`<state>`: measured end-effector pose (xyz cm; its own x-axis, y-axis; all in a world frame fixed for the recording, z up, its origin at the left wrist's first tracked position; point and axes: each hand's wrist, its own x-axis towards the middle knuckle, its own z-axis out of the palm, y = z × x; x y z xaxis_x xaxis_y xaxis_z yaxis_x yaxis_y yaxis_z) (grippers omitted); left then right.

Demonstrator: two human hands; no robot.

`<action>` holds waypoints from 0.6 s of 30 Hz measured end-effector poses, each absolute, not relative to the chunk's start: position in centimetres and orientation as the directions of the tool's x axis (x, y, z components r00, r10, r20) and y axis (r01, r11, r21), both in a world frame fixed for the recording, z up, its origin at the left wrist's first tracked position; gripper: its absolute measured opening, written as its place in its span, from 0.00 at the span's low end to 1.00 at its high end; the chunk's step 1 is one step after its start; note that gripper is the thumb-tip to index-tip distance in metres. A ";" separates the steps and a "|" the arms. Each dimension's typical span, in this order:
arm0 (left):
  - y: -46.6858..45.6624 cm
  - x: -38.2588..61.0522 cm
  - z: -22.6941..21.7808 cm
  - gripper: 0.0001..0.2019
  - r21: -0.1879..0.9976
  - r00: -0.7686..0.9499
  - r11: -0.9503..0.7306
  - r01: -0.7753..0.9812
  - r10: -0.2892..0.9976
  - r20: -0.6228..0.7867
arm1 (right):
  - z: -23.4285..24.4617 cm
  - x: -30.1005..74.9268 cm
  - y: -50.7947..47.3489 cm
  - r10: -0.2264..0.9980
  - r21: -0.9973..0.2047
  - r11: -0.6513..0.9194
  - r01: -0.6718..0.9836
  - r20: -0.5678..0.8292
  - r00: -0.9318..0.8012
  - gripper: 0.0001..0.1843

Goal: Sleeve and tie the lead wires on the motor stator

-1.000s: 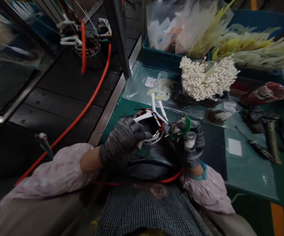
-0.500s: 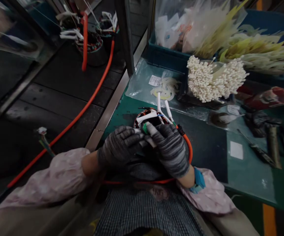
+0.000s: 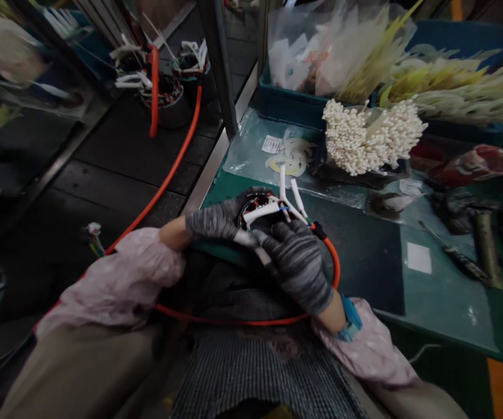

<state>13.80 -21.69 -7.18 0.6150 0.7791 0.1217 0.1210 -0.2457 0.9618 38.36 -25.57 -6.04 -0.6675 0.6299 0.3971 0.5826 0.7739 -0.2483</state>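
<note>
A ring-shaped motor stator [image 3: 243,214] with dark windings sits on the table right in front of me, white sleeved leads [image 3: 262,213] lying across and standing up from it. An orange cable [image 3: 335,256] joins those leads through a black wrap and loops round under my hands. My left hand [image 3: 223,222], in a grey striped glove, is wrapped round the stator's left side, fingers at the far rim and thumb in front. At the near rim, my gloved right hand [image 3: 301,262] has its fingers curled together. What lies between them is hidden.
White-tipped thin sticks [image 3: 371,137] stand bundled in a dark holder. Behind are blue bins [image 3: 292,107] with bags and yellowish strips. To the right lie a screwdriver [image 3: 460,259] and a red package [image 3: 473,166]. More stators [image 3: 170,105] stand at the left beyond a metal post [image 3: 218,64].
My left hand has moved from the near side up and round the stator's left rim. The green bit by my right fingers is no longer visible. The view has shifted slightly.
</note>
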 end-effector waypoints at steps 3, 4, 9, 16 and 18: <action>-25.1 14.5 -6.9 0.49 0.886 0.548 -0.411 0.215 0.801 0.239 | -7.1 39.2 -28.2 0.596 -0.278 0.797 0.536 0.503 -0.626 0.15; -26.3 14.6 -6.7 0.48 0.857 0.535 -0.445 0.259 0.805 0.256 | -7.4 39.4 -29.0 0.587 -0.285 0.802 0.524 0.536 -0.606 0.15; -29.3 15.2 -6.4 0.46 0.814 0.520 -0.490 0.312 0.805 0.285 | -8.1 39.5 -30.8 0.587 -0.267 0.797 0.541 0.554 -0.591 0.15; -29.7 15.9 -9.0 0.44 0.796 0.397 -0.550 0.254 0.810 0.432 | -8.7 38.7 -30.8 0.558 -0.219 0.801 0.558 0.613 -0.560 0.16; -29.6 16.0 -9.2 0.44 0.800 0.377 -0.549 0.243 0.813 0.443 | -8.9 39.7 -31.2 0.528 -0.241 0.828 0.506 0.636 -0.563 0.17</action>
<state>16.05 -29.63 -9.16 0.3774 0.8129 0.4435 0.2428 -0.5490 0.7998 39.70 -31.23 -8.87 -0.5626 0.5282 0.6360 0.5056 0.8285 -0.2408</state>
